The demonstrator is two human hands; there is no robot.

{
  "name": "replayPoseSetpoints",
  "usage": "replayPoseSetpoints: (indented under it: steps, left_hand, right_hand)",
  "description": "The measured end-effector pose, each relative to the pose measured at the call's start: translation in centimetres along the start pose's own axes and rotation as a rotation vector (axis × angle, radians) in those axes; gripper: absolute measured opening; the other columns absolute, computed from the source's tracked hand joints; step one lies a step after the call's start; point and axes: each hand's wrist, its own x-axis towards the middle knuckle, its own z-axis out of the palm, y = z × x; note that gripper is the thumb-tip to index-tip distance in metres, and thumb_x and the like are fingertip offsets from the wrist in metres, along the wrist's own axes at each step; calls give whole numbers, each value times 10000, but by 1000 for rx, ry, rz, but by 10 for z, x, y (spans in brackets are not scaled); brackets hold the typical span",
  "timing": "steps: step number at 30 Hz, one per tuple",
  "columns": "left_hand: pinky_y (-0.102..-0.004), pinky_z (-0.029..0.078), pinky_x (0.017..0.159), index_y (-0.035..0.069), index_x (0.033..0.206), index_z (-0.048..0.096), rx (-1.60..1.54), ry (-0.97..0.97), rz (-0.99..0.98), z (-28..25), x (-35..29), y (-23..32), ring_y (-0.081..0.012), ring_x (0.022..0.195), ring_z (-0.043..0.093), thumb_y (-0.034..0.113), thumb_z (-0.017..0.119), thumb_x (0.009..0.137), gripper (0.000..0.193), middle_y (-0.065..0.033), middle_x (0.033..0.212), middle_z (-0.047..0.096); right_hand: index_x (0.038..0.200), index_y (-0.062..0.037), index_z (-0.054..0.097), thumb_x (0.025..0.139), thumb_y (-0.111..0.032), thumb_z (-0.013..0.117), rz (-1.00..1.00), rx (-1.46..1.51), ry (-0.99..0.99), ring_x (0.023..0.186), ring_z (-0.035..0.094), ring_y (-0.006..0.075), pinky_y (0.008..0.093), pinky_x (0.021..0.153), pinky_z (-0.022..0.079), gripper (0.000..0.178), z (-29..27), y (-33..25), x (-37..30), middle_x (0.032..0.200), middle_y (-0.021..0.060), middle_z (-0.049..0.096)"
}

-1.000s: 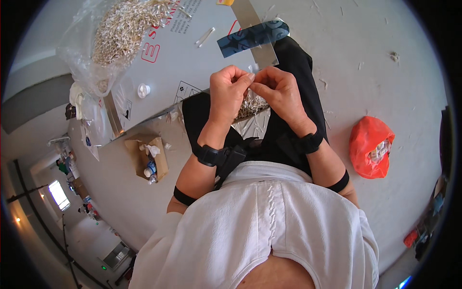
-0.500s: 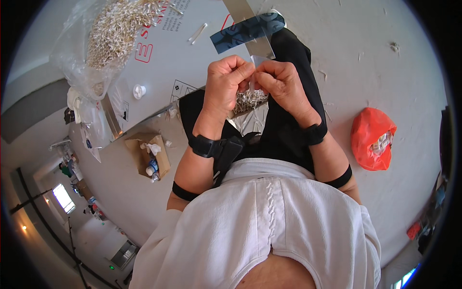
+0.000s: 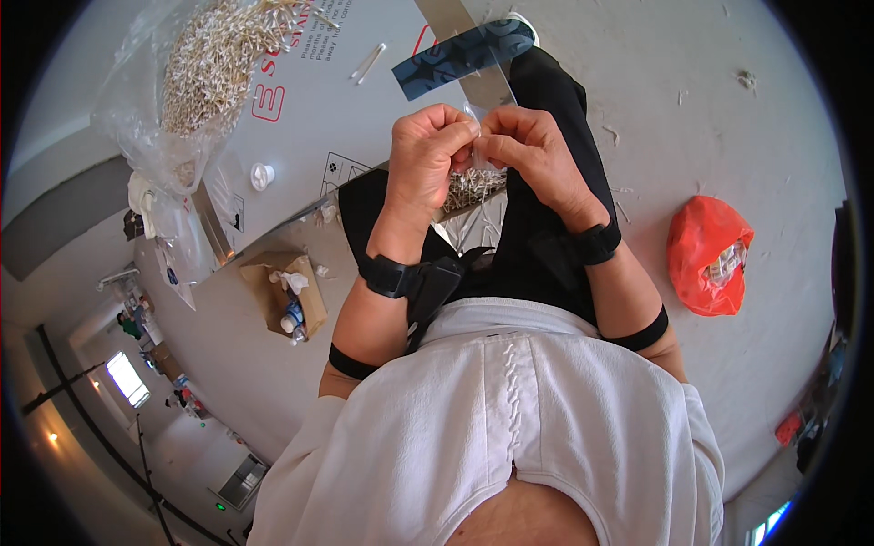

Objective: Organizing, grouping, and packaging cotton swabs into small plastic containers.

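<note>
My left hand and my right hand are close together above my lap, each with thumb and finger pinched on a small clear plastic bag. Most of the bag is hidden behind my fingers. Just below, between my legs, lies a heap of cotton swabs, partly covered by my hands. A much larger pile of cotton swabs sits in a big clear plastic sack on the cardboard box at upper left. Two loose swabs rest on that box.
A dark blue patterned strip lies across the box's edge near my foot. A small white round cap stands on the box. An open carton with bottles is on the floor at left, a red plastic bag at right.
My right hand has shifted slightly up and left, its fingers straighter. The clear bag between my fingertips has changed shape. Both hands keep their pinch.
</note>
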Motion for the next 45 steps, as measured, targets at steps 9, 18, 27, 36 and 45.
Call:
replayPoseSetpoints:
  steps: [9, 18, 27, 36, 45]
  left_hand:
    - [-192, 348, 461, 12, 761, 615, -29, -30, -4, -1, 0, 0, -52, 526, 448, 81, 677, 865, 139, 2, 639, 540]
    - [-201, 356, 472, 16, 769, 602, 44, -45, 6, -1, 2, -2, -57, 538, 450, 63, 650, 870, 122, -2, 656, 543]
    - [-193, 352, 469, 27, 729, 574, 254, -22, -37, 10, 4, 12, -47, 539, 440, 16, 629, 838, 123, 16, 616, 513]
    - [-254, 487, 590, 20, 862, 639, 821, 90, 694, 38, 49, 10, -87, 651, 568, -81, 631, 797, 120, -25, 756, 611]
    - [-335, 497, 585, 26, 781, 627, 1019, 63, 778, 40, 163, 19, -238, 597, 618, 62, 714, 748, 100, -97, 637, 632]
  right_hand:
    - [798, 51, 639, 902, -127, 603, -10, -2, -18, 614, 531, 70, 223, 575, 441, 209, -5, 1, -1, 659, 13, 586]
    - [742, 41, 622, 837, -52, 555, -39, -98, 96, 607, 510, 64, 241, 556, 424, 148, -2, 1, -1, 612, 15, 564]
    - [762, 35, 612, 795, -48, 594, -145, -255, 325, 580, 441, 58, 255, 522, 392, 91, -20, 3, 6, 587, 46, 498]
    - [743, -56, 511, 704, -69, 667, -688, -1141, 338, 599, 608, 311, 398, 516, 484, 162, -26, -19, 14, 676, 106, 562]
    - [928, 20, 655, 879, -131, 628, -297, -187, 757, 654, 572, 100, 243, 572, 456, 161, -81, -8, 61, 792, 57, 654]
